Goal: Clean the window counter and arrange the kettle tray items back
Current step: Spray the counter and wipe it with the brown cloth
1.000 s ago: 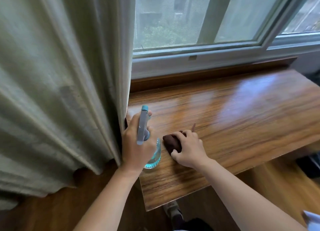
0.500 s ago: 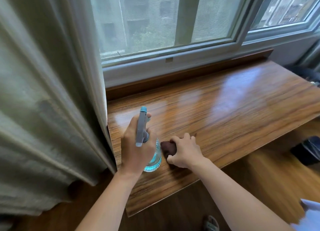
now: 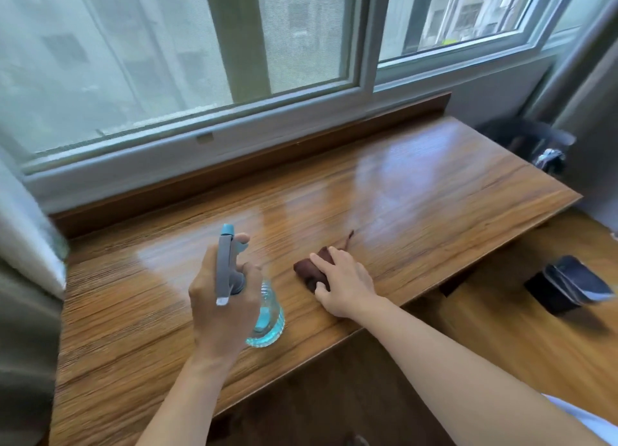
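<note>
A glossy wooden window counter (image 3: 418, 191) runs under the window. My left hand (image 3: 217, 298) grips a spray bottle (image 3: 266, 318) with a grey-blue trigger head and blue liquid, its base near the counter's front edge. Just to its right my right hand (image 3: 344, 283) presses a dark brown cloth (image 3: 309, 268) onto the counter, fingers curled over it. No kettle or tray is in view.
A pale curtain (image 3: 26, 231) hangs at the counter's left end. The window frame (image 3: 200, 151) runs along the back. A dark bag or bin (image 3: 531, 141) sits past the counter's right end. A black box-like object (image 3: 568, 285) lies on the wooden floor at lower right.
The view has swung right, away from the curtain. My right hand and the cloth have slid to the right, away from the spray bottle, which stays in my left hand.
</note>
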Demonstrator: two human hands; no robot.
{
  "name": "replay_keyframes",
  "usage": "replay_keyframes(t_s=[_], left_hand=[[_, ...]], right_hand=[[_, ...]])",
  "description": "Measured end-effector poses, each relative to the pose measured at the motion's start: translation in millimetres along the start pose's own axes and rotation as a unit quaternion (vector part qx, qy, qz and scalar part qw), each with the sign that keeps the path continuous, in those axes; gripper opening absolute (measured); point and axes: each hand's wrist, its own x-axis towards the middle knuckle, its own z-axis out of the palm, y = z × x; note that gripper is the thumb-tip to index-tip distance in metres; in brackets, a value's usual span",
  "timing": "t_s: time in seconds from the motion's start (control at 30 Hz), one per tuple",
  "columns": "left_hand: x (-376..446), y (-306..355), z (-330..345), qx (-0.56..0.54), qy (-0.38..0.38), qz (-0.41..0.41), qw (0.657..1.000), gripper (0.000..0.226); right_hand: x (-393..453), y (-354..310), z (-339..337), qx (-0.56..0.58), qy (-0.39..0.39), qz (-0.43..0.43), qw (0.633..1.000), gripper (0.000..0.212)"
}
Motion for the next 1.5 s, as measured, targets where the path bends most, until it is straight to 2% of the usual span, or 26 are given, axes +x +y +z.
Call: replay_keyframes(t_s=[0.27,0.77,0.93,1.13,1.33,1.5], left_hand=[[5,28,76,0.004,0.005,-0.026,1.000,0.046],[78,50,247,-0.047,-0.025,-0.023,0.998,0.046],[119,56,312,-0.069,-0.019,-0.024,0.997,0.054],[171,63,389,-0.037,0.015,-0.004,0.999,0.035],[189,84,450,-0.052,-0.018,-0.033,0.998,0.040],[189,90,493,-0.020,0.016,-0.049,0.998,0.041]], right_hand=[[40,65,-31,0.000,-0.004,-0.019,1.000,0.063],[121,237,-98,0.005,0.021,0.082,0.996,0.063],[162,295,-129,0.005,0.014,0.102,0.995,0.063],[200,362,-173,0.003,0.005,0.122,0.993,0.057],[238,407,-193,0.018,0.004,0.115,0.993,0.060],[273,435,-200,0.004,0.010,0.077,0.997,0.063]])
